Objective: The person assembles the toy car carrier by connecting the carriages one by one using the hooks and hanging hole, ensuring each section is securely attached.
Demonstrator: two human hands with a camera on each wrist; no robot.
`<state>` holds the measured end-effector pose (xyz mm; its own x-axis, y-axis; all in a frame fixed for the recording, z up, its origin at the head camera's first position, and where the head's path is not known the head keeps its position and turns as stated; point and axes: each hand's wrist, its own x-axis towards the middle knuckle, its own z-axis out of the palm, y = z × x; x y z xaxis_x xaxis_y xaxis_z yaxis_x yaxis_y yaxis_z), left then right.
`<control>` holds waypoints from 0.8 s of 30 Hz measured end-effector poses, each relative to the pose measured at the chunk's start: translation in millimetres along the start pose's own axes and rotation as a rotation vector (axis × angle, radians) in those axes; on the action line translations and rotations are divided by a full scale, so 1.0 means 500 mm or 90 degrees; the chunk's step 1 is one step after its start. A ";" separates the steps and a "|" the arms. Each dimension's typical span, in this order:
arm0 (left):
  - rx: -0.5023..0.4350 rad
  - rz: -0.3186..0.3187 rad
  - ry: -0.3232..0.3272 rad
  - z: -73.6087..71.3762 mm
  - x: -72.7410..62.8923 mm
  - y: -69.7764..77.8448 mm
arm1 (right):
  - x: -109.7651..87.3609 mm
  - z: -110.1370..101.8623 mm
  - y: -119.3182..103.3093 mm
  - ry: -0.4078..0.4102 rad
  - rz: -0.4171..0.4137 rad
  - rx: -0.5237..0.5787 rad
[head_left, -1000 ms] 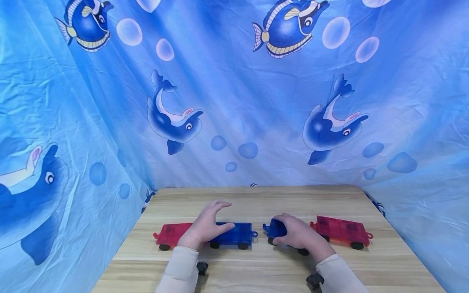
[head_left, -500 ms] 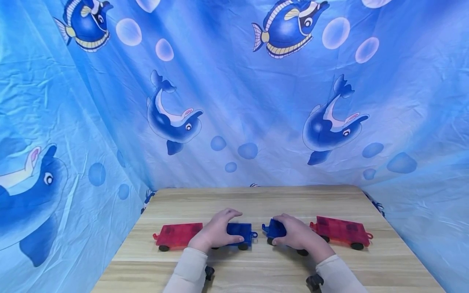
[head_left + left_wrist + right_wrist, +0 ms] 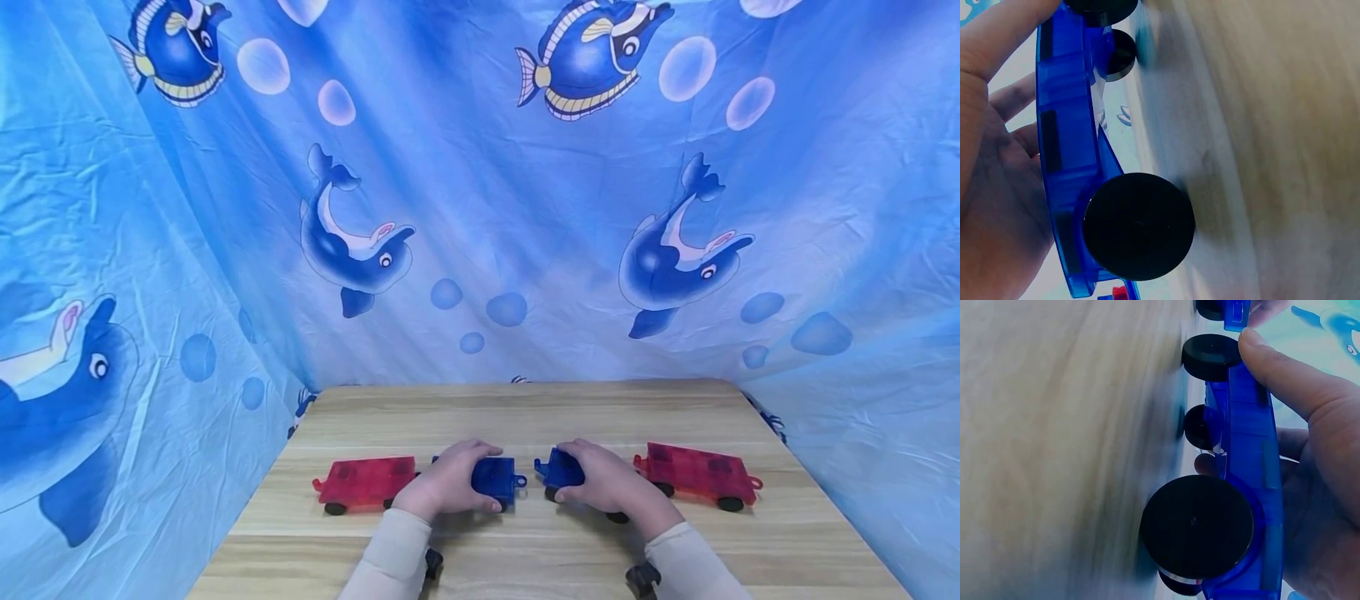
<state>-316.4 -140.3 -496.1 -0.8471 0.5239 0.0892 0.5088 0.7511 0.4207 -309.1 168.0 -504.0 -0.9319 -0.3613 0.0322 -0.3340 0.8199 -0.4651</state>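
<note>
Blue sea-print backdrop (image 3: pixel 480 208), w/ dolphins, fish & bubbles, hangs behind the L blue wagon (image 3: pixel 493 477) & off to both sides of it; wood-grain table (image 3: pixel 540 550) is beneath it. Your L sleeve (image 3: pixel 390 554) comes in from in front & a bit left of that wagon, your R sleeve (image 3: pixel 693 562) from in front & well right of it. Your L hand (image 3: pixel 448 483) grips the L blue wagon itself, thumb on its near side, fingers on its far side. Your R hand (image 3: pixel 603 479), to the right of it, grips the R blue wagon (image 3: pixel 561 469) the same way. L red wagon (image 3: pixel 367 482) is just left of the L blue wagon; R red wagon (image 3: pixel 697 471) is well right of it, slightly angled. Can't tell if either red's hitched to the blue next to it, your hands hide too much. Black wheel (image 3: pixel 1139 226) shows large on the L blue wagon, L wrist view. Smallest: that wagon's R-end loop (image 3: pixel 517 481) & the R blue wagon's hook (image 3: pixel 537 462), near it on the right, not touching.
</note>
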 end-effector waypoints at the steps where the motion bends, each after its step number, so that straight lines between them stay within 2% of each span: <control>1: -0.001 0.000 -0.005 -0.001 0.000 0.000 | 0.000 0.001 0.000 0.001 -0.002 0.001; 7: -0.012 -0.004 -0.026 -0.003 -0.001 -0.011 | 0.001 0.004 0.001 0.006 0.000 0.006; 15: -0.027 -0.022 -0.029 -0.011 -0.003 -0.033 | 0.005 0.008 0.000 0.009 0.005 0.009; 24: -0.050 -0.031 -0.027 -0.018 -0.009 -0.040 | 0.008 0.010 -0.013 0.001 0.002 0.019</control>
<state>-324.0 -161.1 -496.8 -0.8626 0.5051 0.0292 0.4520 0.7433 0.4931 -309.8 158.9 -505.0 -0.9331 -0.3581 0.0319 -0.3267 0.8075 -0.4911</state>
